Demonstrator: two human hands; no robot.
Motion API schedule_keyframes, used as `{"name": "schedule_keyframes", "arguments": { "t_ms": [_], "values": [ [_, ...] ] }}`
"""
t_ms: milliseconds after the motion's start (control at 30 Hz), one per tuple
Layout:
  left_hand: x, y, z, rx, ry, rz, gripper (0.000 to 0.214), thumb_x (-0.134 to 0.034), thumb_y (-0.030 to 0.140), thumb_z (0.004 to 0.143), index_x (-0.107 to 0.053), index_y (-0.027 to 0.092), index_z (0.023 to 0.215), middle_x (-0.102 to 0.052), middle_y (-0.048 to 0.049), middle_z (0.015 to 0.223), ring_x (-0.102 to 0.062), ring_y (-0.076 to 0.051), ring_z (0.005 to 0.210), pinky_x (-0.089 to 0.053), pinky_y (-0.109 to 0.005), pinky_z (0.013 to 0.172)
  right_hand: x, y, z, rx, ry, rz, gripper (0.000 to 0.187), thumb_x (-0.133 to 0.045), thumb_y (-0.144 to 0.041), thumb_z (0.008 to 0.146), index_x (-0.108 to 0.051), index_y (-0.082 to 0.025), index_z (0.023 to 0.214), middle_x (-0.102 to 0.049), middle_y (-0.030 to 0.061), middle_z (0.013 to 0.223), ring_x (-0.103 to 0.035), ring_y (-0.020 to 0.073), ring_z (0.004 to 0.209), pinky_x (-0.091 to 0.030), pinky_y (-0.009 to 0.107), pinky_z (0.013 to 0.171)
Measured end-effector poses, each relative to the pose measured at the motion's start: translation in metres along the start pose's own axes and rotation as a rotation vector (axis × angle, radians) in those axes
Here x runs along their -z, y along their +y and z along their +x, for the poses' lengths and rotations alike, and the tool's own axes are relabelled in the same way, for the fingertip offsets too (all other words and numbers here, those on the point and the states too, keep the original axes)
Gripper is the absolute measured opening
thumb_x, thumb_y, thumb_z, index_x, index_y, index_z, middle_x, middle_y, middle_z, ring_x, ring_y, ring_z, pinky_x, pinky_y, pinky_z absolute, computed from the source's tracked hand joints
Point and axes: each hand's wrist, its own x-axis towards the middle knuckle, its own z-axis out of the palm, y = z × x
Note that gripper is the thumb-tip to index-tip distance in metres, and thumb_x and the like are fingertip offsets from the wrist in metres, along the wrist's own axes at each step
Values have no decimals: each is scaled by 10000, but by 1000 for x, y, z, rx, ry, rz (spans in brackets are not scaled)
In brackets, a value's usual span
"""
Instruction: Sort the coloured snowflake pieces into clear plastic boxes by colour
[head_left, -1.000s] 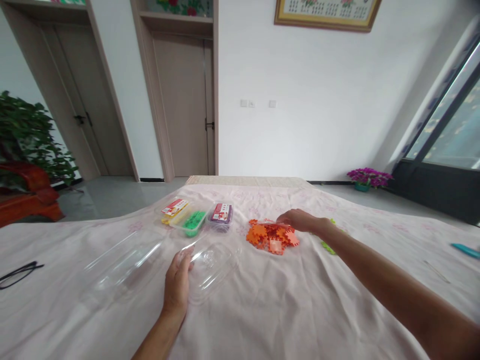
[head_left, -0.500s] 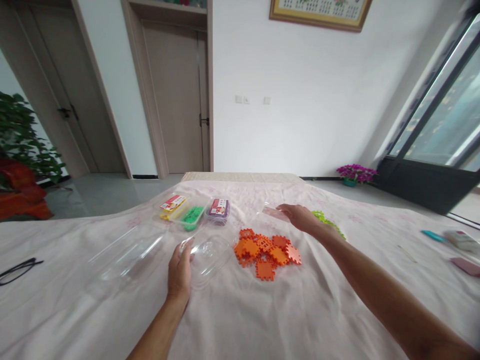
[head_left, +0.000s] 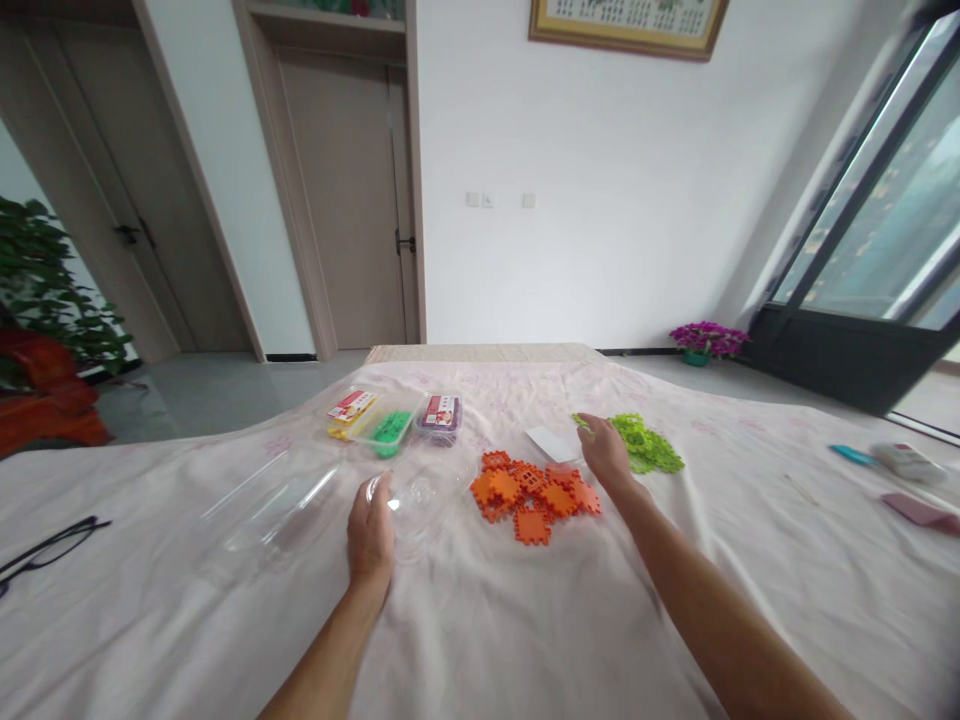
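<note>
My left hand (head_left: 371, 525) grips the near left edge of a clear plastic box (head_left: 424, 495), thumb over the rim. To the right of that box lies a heap of orange interlocking tiles (head_left: 532, 492) with toothed edges. My right hand (head_left: 606, 455) is at the left side of a pile of yellow-green interlocking tiles (head_left: 646, 445). Its fingers close on a yellow-green tile (head_left: 580, 422), only small bits of which show. Between the orange heap and the right hand lies a pale card (head_left: 551, 443).
A clear lid or tray (head_left: 281, 505) lies at left, beyond black-framed glasses (head_left: 56, 548). Tubs with yellow (head_left: 349, 412), green (head_left: 391, 430) and purple (head_left: 440, 415) pieces stand at the back. At right are a blue item (head_left: 851, 455), a white pack (head_left: 907, 462) and a pink item (head_left: 919, 510).
My right hand has let go of the pale card, which now lies on the cloth, and has moved to the yellow-green tiles. The left hand still holds the clear box.
</note>
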Motion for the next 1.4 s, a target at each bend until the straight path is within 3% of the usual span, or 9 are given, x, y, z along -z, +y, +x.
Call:
{"name": "schedule_keyframes", "arguments": {
  "t_ms": [100,233,500,633,800,967,1133,1267,1400],
  "values": [
    [1,0,-1,-28,25,-46,338,-559,402,828,-638,236,1112,-645,-58,1210,-562,-243,1181,-409,-365,1029,1,-14,-26,113,6,55,388,-439,-310,892,-655,-196,1194,-652,109,1212,-586,243,1114,-428,367,986],
    [4,1,-2,-74,35,-63,359,-521,356,856,-589,227,1184,-625,-69,1227,-551,-233,1198,-402,-367,1038,5,-47,-58,253,-163,113,299,-495,-322,878,-694,-248,1089,-702,59,1106,-600,232,1062,-434,364,960],
    [14,7,-15,-256,-87,237,316,-405,366,894,-686,222,904,-665,-59,989,-609,-223,969,-455,-302,841,0,-96,-98,532,-415,25,469,-705,-487,759,-684,-260,1168,-688,68,1157,-572,271,1087,-399,389,962],
    [19,12,-29,-224,-115,292,285,-431,343,880,-677,234,784,-640,-3,755,-596,-186,731,-425,-273,701,-11,-93,-105,544,-380,72,326,-521,-437,920,-705,-250,1115,-724,54,1050,-621,225,990,-414,330,908],
    [23,20,-43,-225,-173,396,322,-413,353,899,-643,228,711,-547,41,585,-526,-156,578,-389,-253,605,-23,-81,-108,426,-225,121,392,-353,-379,1001,-705,-213,1052,-724,65,1010,-630,209,942,-428,312,871],
    [31,26,-33,-500,-253,398,301,-404,350,929,-668,222,862,-673,-27,905,-620,-198,905,-476,-320,855,-24,-77,-110,435,-33,70,350,-394,-358,994,-711,-224,933,-707,62,956,-596,216,918,-419,334,879],
    [37,22,-15,-790,-519,500,364,-344,312,972,-698,234,1008,-617,-55,1236,-436,-235,1303,-345,-441,1120,-20,-75,-113,410,60,64,317,-436,-369,981,-722,-233,987,-687,67,922,-597,216,882,-430,334,837],
    [29,24,-24,-880,-560,637,373,-329,313,995,-692,251,1054,-645,-53,1150,-424,-242,1293,-352,-467,1109,-22,-72,-114,390,59,153,283,-483,-384,960,-714,-233,1020,-689,50,909,-626,206,878,-449,316,819],
    [14,32,-52,-913,-488,778,410,-373,499,968,-652,244,1127,-650,-89,1005,-527,-280,1074,-450,-463,925,-28,-72,-112,378,48,232,268,-514,-377,939,-701,-230,1062,-688,52,926,-639,207,869,-472,319,817]
  ]
}}
